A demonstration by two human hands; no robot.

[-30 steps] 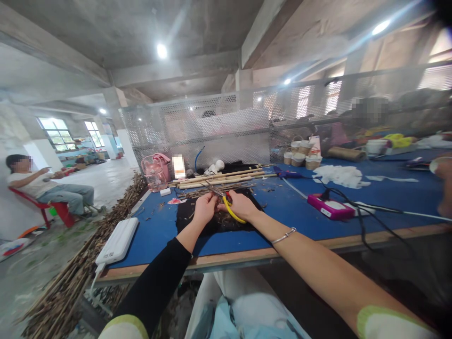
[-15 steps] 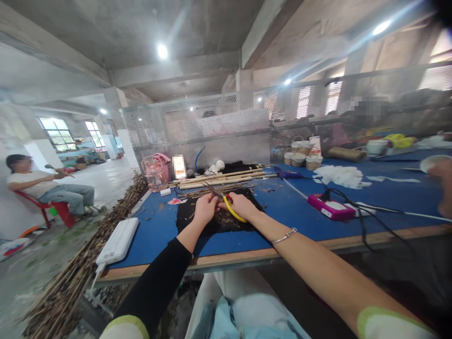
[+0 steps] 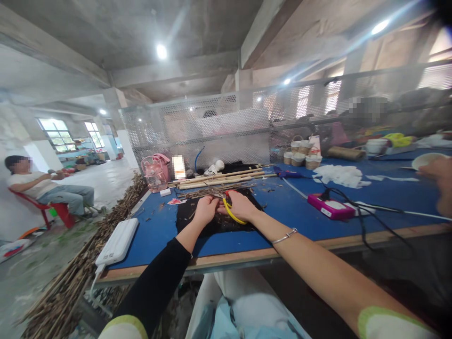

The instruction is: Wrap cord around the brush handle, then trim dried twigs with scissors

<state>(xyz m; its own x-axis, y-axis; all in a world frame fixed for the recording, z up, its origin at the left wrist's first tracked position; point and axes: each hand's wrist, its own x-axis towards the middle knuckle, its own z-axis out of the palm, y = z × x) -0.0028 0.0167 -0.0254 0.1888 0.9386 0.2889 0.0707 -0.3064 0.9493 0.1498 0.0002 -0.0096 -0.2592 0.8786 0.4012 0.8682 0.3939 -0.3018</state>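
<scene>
My right hand point(image 3: 239, 205) is closed around yellow-handled scissors point(image 3: 233, 215), whose metal blades point away to the upper left. Close beside it, my left hand point(image 3: 205, 210) has its thumb and fingers pinched together near the blades; what lies between them is too small to make out. Both hands are over a black cloth point(image 3: 185, 217) strewn with brown scraps. Just beyond the blades lies a row of thin brown sticks point(image 3: 197, 192), with longer pale sticks point(image 3: 226, 180) behind.
The blue table point(image 3: 289, 235) carries a white power bank point(image 3: 118, 241) at left and a magenta power strip point(image 3: 331, 207) with cables at right. Dried stalks point(image 3: 70, 270) are piled left of it. A co-worker's hand point(image 3: 432, 176) is at far right; another person point(image 3: 38, 181) sits left.
The scissor blades have shifted slightly, and the right hand has moved a little with them. The left hand stays pinched in nearly the same place. At far right, the co-worker's hand has moved left.
</scene>
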